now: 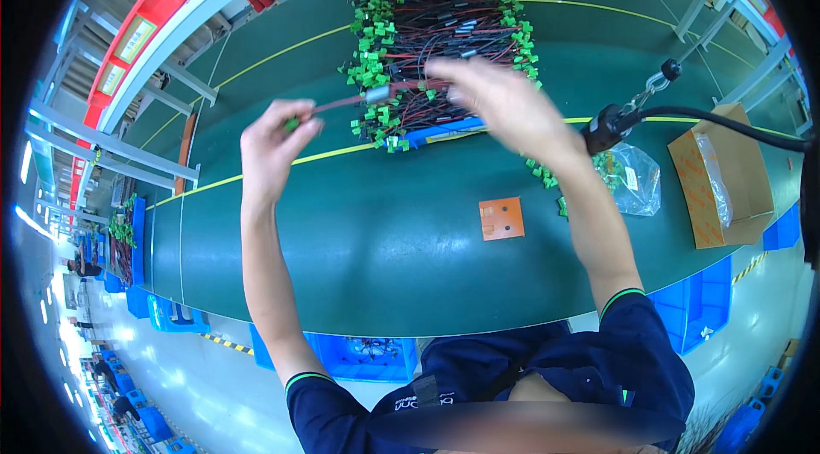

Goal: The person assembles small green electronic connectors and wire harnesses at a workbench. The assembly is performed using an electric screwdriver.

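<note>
My left hand (278,138) is closed on the green connector (292,124) at one end of a wire harness (377,93). Its red wire stretches rightward through a pale grey sleeve toward my right hand (508,108), which is blurred by motion. The right fingers point left above a wide pile of wire harnesses (448,35); whether they grip the wire I cannot make out. Green connectors line the pile's left and right sides, with red and black wires between them. A blue edge (448,130) shows under the pile's near side.
On the green table (376,232) lies an orange square plate (501,219). To the right are loose green connectors (547,174), a clear plastic bag (639,181) and an open cardboard box (722,176). A black tool (608,128) hangs near my right forearm. Blue bins (363,357) stand below the table.
</note>
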`<control>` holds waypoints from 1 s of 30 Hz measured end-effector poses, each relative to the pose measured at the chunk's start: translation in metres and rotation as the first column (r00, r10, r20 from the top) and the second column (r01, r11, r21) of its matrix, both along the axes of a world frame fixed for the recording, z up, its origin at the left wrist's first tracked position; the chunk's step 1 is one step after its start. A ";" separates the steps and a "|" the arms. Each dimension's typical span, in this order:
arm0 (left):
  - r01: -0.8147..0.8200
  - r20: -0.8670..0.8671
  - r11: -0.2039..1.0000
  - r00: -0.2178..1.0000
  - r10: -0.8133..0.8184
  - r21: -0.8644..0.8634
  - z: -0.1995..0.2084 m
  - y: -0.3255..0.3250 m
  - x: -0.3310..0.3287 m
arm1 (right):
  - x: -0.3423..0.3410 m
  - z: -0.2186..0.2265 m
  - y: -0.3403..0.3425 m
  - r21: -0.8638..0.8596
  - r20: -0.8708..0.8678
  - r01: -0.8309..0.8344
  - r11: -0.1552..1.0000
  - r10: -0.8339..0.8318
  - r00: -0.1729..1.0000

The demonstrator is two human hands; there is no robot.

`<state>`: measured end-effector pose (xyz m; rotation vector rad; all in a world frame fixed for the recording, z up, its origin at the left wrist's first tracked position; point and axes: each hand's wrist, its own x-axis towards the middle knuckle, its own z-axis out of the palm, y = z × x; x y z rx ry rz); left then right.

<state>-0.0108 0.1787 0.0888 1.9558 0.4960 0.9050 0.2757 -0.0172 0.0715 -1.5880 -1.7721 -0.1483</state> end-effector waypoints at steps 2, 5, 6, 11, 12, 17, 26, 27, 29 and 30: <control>-0.001 -0.078 0.971 0.997 0.020 0.238 0.017 0.026 0.040 | 0.041 0.021 0.020 0.088 0.267 0.195 0.977 -0.212 0.940; -0.083 -0.060 0.899 0.991 0.120 0.430 0.038 0.048 0.109 | 0.100 0.027 0.052 0.201 0.331 0.322 0.925 -0.374 0.867; -0.088 -0.052 0.892 0.991 0.124 0.443 0.040 0.059 0.124 | 0.111 0.027 0.059 0.198 0.316 0.337 0.920 -0.386 0.867; -0.173 -0.010 0.964 0.984 0.179 0.201 0.023 0.097 0.155 | 0.132 0.029 0.079 0.136 0.310 0.373 0.918 -0.398 0.864; -0.187 -0.035 0.965 0.980 0.197 0.186 0.022 0.096 0.159 | 0.136 0.027 0.080 0.132 0.307 0.358 0.924 -0.382 0.872; -0.125 -0.057 0.986 0.990 0.132 0.112 0.015 0.094 0.150 | 0.142 0.009 0.088 0.094 0.322 0.394 0.914 -0.402 0.857; -0.644 0.114 0.461 0.647 0.754 0.611 -0.066 -0.086 -0.100 | 0.156 -0.023 0.096 0.222 0.443 0.230 0.948 -0.308 0.842; -0.779 0.174 0.375 0.516 0.839 0.503 -0.091 -0.116 -0.141 | 0.144 -0.016 0.093 0.269 0.506 0.173 0.947 -0.292 0.812; -0.970 0.158 0.125 0.159 0.975 0.207 -0.181 -0.181 -0.226 | 0.097 0.003 0.084 0.226 0.472 0.021 0.974 -0.129 0.872; -0.997 0.075 -0.058 -0.055 0.996 0.044 -0.238 -0.220 -0.269 | 0.054 0.008 0.082 0.190 0.472 -0.062 0.980 -0.035 0.881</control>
